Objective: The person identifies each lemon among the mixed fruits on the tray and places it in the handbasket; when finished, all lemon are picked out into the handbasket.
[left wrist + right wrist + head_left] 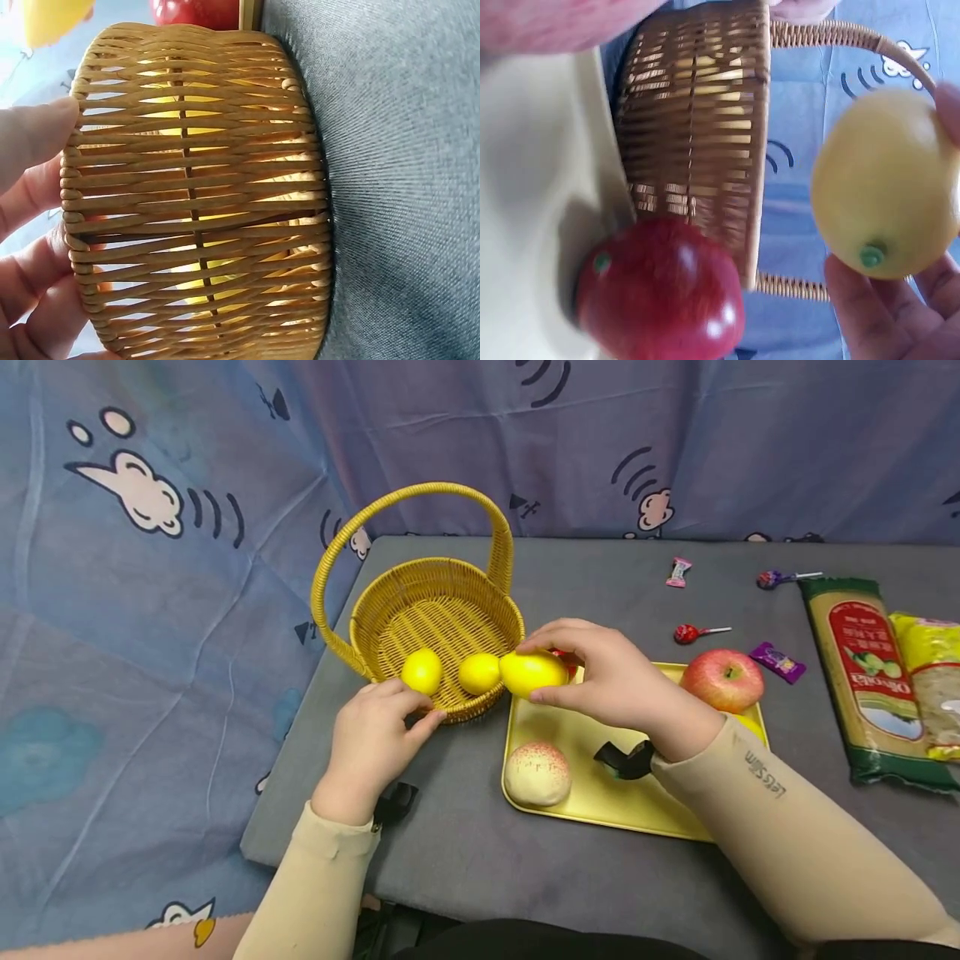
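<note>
My right hand point(600, 677) holds a yellow lemon point(534, 673) between thumb and fingers, at the near right rim of the yellow wicker basket point(420, 578). In the right wrist view the lemon point(889, 184) shows a green stem nub and hangs higher than the basket rim. Two more lemons lie inside the basket, one at the left point(422, 672) and another point(479, 674) beside the held one. With its thumb and fingers, my left hand point(375, 739) grips the near left rim of the basket; the left wrist view shows this hand point(37, 292) along the woven edge.
Right of the basket, a yellow tray point(592, 810) carries a peach point(537, 774), an apple point(722, 681), a glossy red fruit point(660, 292) and a partly hidden yellow fruit point(748, 725). Beyond are lollipops point(686, 633), wrapped candies point(678, 572) and food packets point(866, 668). The basket handle point(442, 487) arches upright.
</note>
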Demonstrator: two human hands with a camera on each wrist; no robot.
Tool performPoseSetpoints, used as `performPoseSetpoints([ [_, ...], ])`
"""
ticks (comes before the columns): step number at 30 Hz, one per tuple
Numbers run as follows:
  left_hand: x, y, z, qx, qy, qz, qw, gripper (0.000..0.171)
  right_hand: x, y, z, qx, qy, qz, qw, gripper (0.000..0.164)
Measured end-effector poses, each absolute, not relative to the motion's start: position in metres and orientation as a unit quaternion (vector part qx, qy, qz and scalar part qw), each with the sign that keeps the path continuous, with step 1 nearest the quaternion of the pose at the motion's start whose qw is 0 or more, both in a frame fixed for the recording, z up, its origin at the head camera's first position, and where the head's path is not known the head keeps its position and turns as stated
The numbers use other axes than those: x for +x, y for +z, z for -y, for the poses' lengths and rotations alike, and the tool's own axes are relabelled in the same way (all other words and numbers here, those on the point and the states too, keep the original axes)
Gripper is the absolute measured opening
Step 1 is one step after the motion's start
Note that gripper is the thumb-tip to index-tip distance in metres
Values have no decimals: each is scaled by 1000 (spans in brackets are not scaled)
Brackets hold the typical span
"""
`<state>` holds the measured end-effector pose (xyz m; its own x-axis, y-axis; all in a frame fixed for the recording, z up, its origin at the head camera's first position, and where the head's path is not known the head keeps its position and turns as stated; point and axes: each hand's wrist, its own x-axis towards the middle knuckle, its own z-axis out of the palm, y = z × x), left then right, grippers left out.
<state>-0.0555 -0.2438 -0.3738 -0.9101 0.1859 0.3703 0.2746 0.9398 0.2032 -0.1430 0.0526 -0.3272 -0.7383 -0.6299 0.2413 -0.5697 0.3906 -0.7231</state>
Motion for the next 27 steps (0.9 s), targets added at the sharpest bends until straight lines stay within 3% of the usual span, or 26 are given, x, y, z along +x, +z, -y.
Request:
performPoseSetpoints([
  [5, -56, -374, 244, -123, -128, 968, 179, 20, -154, -323, -32, -345, -425, -836, 35, 49],
  [13, -56, -374, 244, -123, -127, 969, 174, 19, -176, -318, -2, -316, -454, -828, 90, 46],
  [27, -56, -369, 242, -133, -105, 972, 164, 14, -222, -332, 36, -282, -371, -874, 137, 47],
])
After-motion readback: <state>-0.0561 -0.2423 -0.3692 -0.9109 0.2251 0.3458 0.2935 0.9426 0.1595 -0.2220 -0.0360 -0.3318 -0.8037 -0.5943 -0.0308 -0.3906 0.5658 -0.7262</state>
